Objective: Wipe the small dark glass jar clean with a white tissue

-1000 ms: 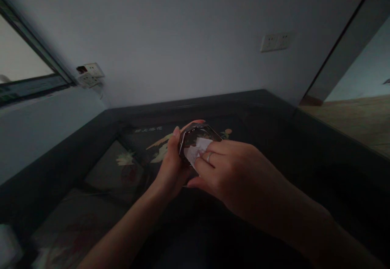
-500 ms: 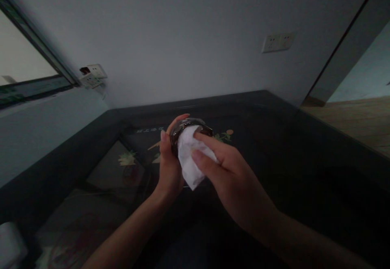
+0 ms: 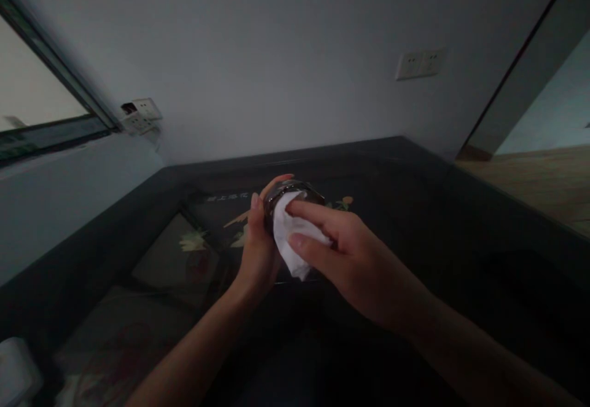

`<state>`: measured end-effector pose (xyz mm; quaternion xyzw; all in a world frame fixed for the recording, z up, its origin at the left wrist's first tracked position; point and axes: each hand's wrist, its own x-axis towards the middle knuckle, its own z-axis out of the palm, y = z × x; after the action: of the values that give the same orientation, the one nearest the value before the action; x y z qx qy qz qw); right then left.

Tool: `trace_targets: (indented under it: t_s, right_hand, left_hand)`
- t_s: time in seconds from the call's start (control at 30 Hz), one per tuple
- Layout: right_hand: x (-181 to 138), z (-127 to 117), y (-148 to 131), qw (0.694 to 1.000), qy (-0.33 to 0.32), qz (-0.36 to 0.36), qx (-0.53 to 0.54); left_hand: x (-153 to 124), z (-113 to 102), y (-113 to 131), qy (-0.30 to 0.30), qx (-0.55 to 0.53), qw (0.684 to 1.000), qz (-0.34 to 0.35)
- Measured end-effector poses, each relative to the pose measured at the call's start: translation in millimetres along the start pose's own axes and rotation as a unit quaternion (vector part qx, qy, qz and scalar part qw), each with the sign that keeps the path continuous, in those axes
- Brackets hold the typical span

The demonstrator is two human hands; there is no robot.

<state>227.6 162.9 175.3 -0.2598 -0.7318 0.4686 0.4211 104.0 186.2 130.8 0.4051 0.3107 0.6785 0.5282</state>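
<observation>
A dark, shiny, rounded object (image 3: pixel 313 194), which looks like glass or polished metal, is held over the table. My left hand (image 3: pixel 259 241) is wrapped around its left side, thumb in front and fingers behind. Between the thumb and fingers of my right hand (image 3: pixel 343 247) is a white tissue (image 3: pixel 288 235), pressed against the near face of the object. The tissue covers much of that face, so its exact kind cannot be made out.
Below is a glossy black table (image 3: pixel 387 210) with flower pictures and lettering. A white object (image 3: pixel 17 370) stands at its lower left edge. Behind rises a wall with a double socket (image 3: pixel 421 64); more sockets (image 3: pixel 141 115) sit near the window frame (image 3: pixel 55 133) at left.
Both hands and the dark object have shifted slightly to the right. My right index finger has slid left across the tissue, and the tissue's lower end has moved right.
</observation>
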Motion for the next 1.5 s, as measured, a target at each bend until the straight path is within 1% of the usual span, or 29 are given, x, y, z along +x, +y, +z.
trace_targets:
  t_s: [0.03, 0.1, 0.2, 0.3, 0.33, 0.4, 0.53, 0.63, 0.7, 0.77, 0.8, 0.87, 0.93, 0.97, 1.0, 1.03, 1.07, 1.1, 1.13, 1.2, 1.3, 1.37, 1.43, 1.5]
  right_hand:
    - [-1, -2, -2, 0.997, -0.017, -0.008, -0.071]
    - [-2, -4, -4, 0.978, -0.039, -0.021, -0.205]
    - [-4, -1, -4, 0.921, -0.065, -0.056, -0.379]
    - [-5, 1, -2, 0.86, -0.088, -0.101, -0.492]
    - [-5, 0, -1, 0.846, -0.093, -0.11, -0.513]
    - [-6, -3, -2, 0.832, -0.104, -0.112, -0.534]
    - [-7, -11, -8, 0.827, -0.122, -0.109, -0.538]
    - [-9, -9, -9, 0.816, -0.126, -0.128, -0.549]
    - [-10, -5, -8, 0.818, -0.107, -0.146, -0.545]
    - [-10, 0, -6, 0.841, -0.074, -0.147, -0.515]
    - [-10, 2, -6, 0.861, -0.056, -0.136, -0.488]
    - [-9, 5, -4, 0.91, -0.019, -0.087, -0.405]
    - [-6, 7, -2, 0.964, 0.004, -0.033, -0.262]
    - [-5, 7, 0, 0.987, 0.013, -0.011, -0.163]
    - [-4, 8, 1, 0.998, 0.021, 0.007, -0.051]
    - [-2, 9, 1, 0.997, 0.03, 0.021, 0.062]
    - [-1, 11, 1, 0.985, 0.041, 0.032, 0.162]
    - [0, 13, 1, 0.969, 0.052, 0.042, 0.238]
    - [1, 14, 1, 0.955, 0.06, 0.049, 0.288]
    - [1, 17, -1, 0.941, 0.064, 0.049, 0.329]
    - [0, 18, -3, 0.94, 0.06, 0.032, 0.333]
    - [0, 15, -2, 0.943, 0.04, 0.026, 0.328]
    - [-1, 10, -2, 0.955, 0.008, 0.027, 0.295]
    - [-3, 6, -3, 0.98, -0.017, 0.027, 0.197]
  left_hand:
    - [0, 1, 1, -0.003, 0.01, 1.0, -0.004]
    - [-1, 2, 4, -0.009, 0.023, 1.0, -0.016]
    - [0, 4, 6, -0.016, 0.023, 0.999, -0.045]
    - [0, 4, 7, -0.018, 0.023, 0.997, -0.074]
    - [-1, 3, 7, -0.019, 0.024, 0.996, -0.082]
    - [-1, 2, 7, -0.029, 0.027, 0.995, -0.094]
    - [-3, -3, 7, -0.07, 0.027, 0.992, -0.099]
    - [-3, -3, 8, -0.074, 0.031, 0.992, -0.1]
    - [-3, -2, 9, -0.068, 0.032, 0.992, -0.097]
    - [-3, 0, 9, -0.056, 0.034, 0.994, -0.085]
    - [-3, 1, 9, -0.049, 0.037, 0.995, -0.076]
    - [-3, 1, 9, -0.038, 0.043, 0.997, -0.055]
    - [-3, 1, 10, -0.03, 0.041, 0.998, -0.024]
    - [-3, 1, 10, -0.026, 0.036, 0.999, -0.008]
    - [-3, 1, 10, -0.02, 0.03, 0.999, 0.006]
    - [-2, 0, 10, -0.015, 0.024, 0.999, 0.017]
    - [-2, 0, 10, -0.009, 0.021, 0.999, 0.026]
    - [-2, -1, 10, -0.005, 0.021, 0.999, 0.034]
    - [-1, -1, 9, -0.002, 0.024, 0.999, 0.042]
    - [-1, -2, 8, -0.001, 0.032, 0.998, 0.054]
    - [-1, -1, 6, 0.0, 0.028, 0.998, 0.062]
    - [-2, 0, 6, 0.007, 0.025, 0.997, 0.071]
    - [-2, 0, 7, 0.01, 0.021, 0.997, 0.076]
    - [-3, 0, 8, 0.001, 0.023, 0.998, 0.064]
